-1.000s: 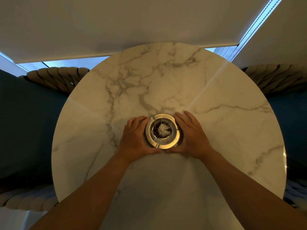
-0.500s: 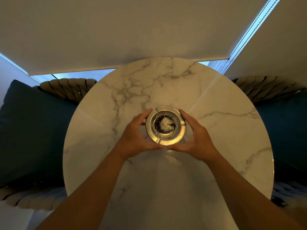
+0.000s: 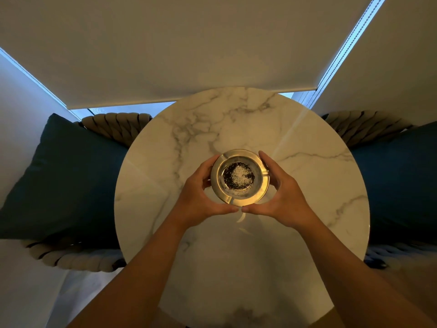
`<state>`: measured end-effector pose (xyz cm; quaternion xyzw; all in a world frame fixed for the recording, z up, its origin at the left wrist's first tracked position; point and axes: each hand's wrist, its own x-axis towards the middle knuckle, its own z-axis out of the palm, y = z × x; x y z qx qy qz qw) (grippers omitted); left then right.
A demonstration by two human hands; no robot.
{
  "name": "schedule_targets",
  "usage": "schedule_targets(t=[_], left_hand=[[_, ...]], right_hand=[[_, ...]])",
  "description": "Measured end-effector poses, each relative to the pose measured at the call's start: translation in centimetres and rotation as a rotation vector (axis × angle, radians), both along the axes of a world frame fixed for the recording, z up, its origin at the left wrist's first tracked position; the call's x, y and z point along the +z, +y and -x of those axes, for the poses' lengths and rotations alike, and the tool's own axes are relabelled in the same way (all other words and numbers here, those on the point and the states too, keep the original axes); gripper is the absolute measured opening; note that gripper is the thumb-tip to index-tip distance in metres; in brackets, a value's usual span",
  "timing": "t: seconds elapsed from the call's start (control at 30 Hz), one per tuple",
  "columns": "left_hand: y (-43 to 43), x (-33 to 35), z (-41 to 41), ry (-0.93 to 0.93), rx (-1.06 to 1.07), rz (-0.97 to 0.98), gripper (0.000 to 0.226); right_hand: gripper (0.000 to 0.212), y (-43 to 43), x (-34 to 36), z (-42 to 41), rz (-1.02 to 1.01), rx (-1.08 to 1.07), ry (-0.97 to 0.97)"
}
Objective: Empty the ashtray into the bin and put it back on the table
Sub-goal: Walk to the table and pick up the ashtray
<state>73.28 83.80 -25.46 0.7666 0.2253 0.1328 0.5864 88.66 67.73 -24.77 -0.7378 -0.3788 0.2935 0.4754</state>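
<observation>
Your left hand [image 3: 201, 197] and right hand [image 3: 283, 197] are cupping the ashtray [image 3: 240, 177] from nine and three o'clock, fingers curled around its rim and thumbs almost meeting at six — a level, two-sided hold that is likely keeping the dark and pale ash [image 3: 238, 175] from spilling. The ashtray appears to be riding just above the round marble desk [image 3: 307, 233], near its middle. Dark cushions [image 3: 71, 181] are flanking the desk at nine and three. No bin is showing — emptying isn't done yet.
</observation>
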Motion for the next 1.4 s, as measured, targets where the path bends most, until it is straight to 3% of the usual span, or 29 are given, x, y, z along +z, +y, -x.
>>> schedule_targets(t=[0.27, 0.83, 1.13, 1.4], left_hand=[[-1.8, 1.4, 3.5, 0.045, -0.017, 0.024, 0.118], [-3.3, 2.2, 9.7, 0.04, -0.09, -0.015, 0.11], [-7.6, 2.3, 12.6, 0.03, -0.045, -0.042, 0.114], [-15.2, 2.8, 16.9, 0.016, 0.118, -0.103, 0.109]], right_hand=[[0.118, -1.9, 1.4, 3.6, 0.009, -0.012, 0.004], [0.115, -4.6, 1.9, 11.0, -0.005, -0.089, 0.015], [0.115, -7.9, 2.1, 12.6, -0.005, -0.004, -0.039], [0.115, -12.6, 2.4, 14.1, -0.029, 0.208, -0.041]])
